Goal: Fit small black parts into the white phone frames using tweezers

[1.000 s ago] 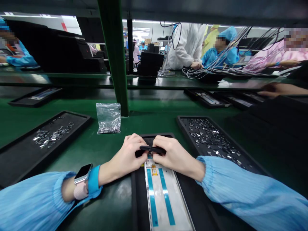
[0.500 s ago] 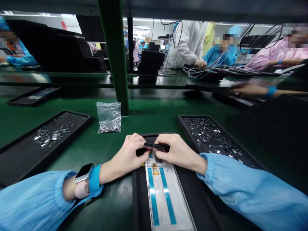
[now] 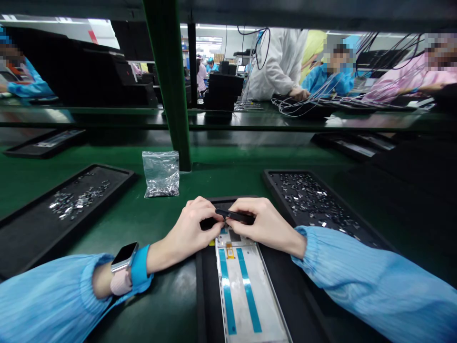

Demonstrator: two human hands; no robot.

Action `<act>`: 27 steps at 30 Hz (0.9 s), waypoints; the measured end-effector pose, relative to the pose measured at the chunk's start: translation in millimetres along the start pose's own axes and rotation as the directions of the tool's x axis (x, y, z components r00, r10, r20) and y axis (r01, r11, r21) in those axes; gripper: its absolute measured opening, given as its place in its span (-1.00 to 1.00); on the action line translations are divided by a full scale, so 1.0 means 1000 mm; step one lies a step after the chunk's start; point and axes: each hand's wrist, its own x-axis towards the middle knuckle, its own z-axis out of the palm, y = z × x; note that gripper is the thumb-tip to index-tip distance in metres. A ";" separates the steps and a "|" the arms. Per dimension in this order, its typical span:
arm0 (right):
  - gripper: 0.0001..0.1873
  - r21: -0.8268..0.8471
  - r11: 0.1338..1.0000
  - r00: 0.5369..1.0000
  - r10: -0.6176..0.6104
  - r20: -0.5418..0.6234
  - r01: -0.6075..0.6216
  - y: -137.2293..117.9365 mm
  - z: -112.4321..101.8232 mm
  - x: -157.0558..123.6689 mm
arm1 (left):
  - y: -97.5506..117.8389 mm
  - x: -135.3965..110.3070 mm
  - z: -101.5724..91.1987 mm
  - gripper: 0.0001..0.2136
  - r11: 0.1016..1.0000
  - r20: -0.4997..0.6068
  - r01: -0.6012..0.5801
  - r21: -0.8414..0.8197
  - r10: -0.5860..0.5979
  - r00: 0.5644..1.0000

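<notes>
A phone's metal frame [image 3: 246, 295] with two blue adhesive strips and a small orange flex cable [image 3: 230, 251] lies in a black foam tray [image 3: 203, 305]. Over its far end, my right hand [image 3: 264, 221] is closed around black tweezers [image 3: 235, 216]. My left hand [image 3: 196, 226] meets it there, thumb and fingers pinched close to the tweezers. Whatever the left fingertips hold is too small and hidden to make out. A smartwatch [image 3: 124, 256] and a blue wrist strap [image 3: 140, 267] sit on my left wrist.
Small metal parts fill a right tray [image 3: 314, 200] and lie in a left tray [image 3: 110, 176]. A clear zip bag [image 3: 161, 174] of parts stands near a green post [image 3: 171, 95]. Trays with phone frames lie farther off. Co-workers [image 3: 278, 66] sit and stand across the bench.
My hands stay over the frame's far end; the tweezers have tilted slightly and the left fingertips shifted a little. A co-worker's hand at the right has gone from above the far tray.
</notes>
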 end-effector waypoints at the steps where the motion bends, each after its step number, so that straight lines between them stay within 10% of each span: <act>1: -0.93 -0.005 1.000 1.000 -0.001 0.003 0.001 0.000 0.000 0.000 | 0.000 0.000 0.000 -0.92 1.000 0.010 0.007 0.003 -0.007 1.000; 27: -0.88 -0.087 0.996 1.000 0.000 0.010 0.001 0.000 0.004 0.000 | 0.000 0.001 -0.002 -0.93 0.999 0.049 0.016 0.038 -0.018 0.999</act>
